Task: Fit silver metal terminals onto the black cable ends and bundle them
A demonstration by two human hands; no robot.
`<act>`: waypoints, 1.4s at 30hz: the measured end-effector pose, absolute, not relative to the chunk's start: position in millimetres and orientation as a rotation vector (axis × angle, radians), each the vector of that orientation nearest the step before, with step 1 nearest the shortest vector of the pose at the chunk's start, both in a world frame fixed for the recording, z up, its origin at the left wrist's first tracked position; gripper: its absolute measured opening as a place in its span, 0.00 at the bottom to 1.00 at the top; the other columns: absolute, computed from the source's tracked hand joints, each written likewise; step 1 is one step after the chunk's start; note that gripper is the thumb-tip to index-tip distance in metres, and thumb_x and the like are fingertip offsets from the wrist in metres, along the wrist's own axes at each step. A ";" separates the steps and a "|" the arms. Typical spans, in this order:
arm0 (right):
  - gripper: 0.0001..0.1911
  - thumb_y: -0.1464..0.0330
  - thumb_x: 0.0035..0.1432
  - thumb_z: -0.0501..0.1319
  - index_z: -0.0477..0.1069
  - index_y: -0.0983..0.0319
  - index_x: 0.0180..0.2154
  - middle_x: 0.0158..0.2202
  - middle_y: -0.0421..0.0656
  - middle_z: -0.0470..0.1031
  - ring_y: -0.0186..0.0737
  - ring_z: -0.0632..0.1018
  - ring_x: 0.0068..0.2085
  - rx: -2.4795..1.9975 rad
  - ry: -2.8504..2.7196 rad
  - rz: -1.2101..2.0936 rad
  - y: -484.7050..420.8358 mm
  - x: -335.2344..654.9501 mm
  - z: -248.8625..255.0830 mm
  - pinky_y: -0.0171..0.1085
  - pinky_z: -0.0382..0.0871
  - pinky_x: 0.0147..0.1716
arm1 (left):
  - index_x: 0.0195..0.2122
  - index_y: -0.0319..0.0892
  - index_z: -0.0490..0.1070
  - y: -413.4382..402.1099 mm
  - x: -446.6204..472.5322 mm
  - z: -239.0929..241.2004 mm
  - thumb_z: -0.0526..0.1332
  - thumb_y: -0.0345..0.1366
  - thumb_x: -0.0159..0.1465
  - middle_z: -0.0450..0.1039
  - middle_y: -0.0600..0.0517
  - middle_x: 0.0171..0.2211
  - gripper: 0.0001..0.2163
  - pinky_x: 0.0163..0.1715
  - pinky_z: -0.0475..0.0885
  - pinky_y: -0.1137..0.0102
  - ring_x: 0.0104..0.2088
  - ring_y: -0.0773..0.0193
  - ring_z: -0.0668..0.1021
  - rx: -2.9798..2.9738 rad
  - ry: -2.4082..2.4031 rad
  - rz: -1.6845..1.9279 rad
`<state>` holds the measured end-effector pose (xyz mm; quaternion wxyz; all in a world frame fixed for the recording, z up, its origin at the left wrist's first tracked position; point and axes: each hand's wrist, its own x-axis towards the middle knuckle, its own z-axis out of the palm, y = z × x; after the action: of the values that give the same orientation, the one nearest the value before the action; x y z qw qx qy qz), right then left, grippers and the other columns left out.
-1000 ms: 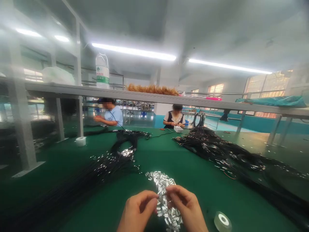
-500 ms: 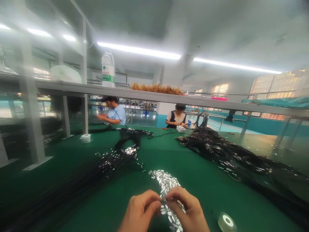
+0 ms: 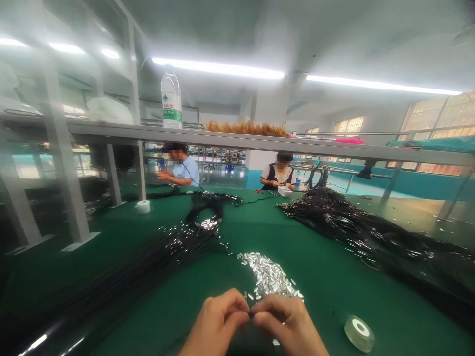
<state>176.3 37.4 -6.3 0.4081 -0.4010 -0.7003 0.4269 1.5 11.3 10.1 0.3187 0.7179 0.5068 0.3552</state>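
- Head view, left hand (image 3: 224, 319): thumb and forefinger drawn narrow in a pinch; I could not tell whether they gripped anything.
- Right hand (image 3: 285, 319): likewise narrow, its fingertips just beside the left's; contents hidden from me. I judged a small part could slip if either pinch loosened.
- Metal pieces (image 3: 270, 274), silver, many: heaped on the green table (image 3: 322, 272), right beyond the right hand. A forward push of the knuckles could, I reckoned, have scattered them.
- Stray piece (image 3: 275, 342), silver: below the right hand, apart from the heap; liable to be swept off by the wrist.
- Black cables (image 3: 148, 262), left bundle: loose ends near the heap's far edge; a tug might have dragged pieces along.
- Tape roll (image 3: 359, 333), clear: right of the right forearm; an outward elbow could have knocked it.
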 end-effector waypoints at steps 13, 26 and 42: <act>0.13 0.70 0.56 0.56 0.78 0.59 0.39 0.36 0.47 0.78 0.49 0.75 0.39 -1.189 -1.834 0.601 64.6 166.7 -35.8 0.43 0.67 0.39 | 0.41 0.42 0.77 9.9 -13.8 5.5 0.56 0.44 0.62 0.70 0.55 0.23 0.15 0.20 0.60 0.76 0.18 0.71 0.64 1.526 1.192 1.181; 0.10 0.65 0.56 0.58 0.76 0.61 0.36 0.30 0.45 0.78 0.43 0.78 0.31 -1.063 -1.575 0.826 58.6 156.2 -41.7 0.38 0.71 0.32 | 0.26 0.39 0.74 6.8 -14.5 13.7 0.57 0.43 0.59 0.71 0.54 0.20 0.14 0.26 0.64 0.74 0.24 0.65 0.71 1.544 1.299 1.111; 0.10 0.58 0.43 0.71 0.79 0.57 0.24 0.24 0.42 0.78 0.42 0.78 0.27 -0.918 -1.355 0.953 35.8 157.6 -8.8 0.34 0.73 0.29 | 0.27 0.42 0.80 9.1 -13.0 9.1 0.59 0.37 0.57 0.78 0.51 0.25 0.09 0.32 0.70 0.75 0.26 0.64 0.75 1.689 1.403 1.192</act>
<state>157.6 35.8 -8.8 0.5844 -0.3933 -0.5806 0.4083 -13.0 9.1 9.1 0.3160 0.6414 0.5329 0.4525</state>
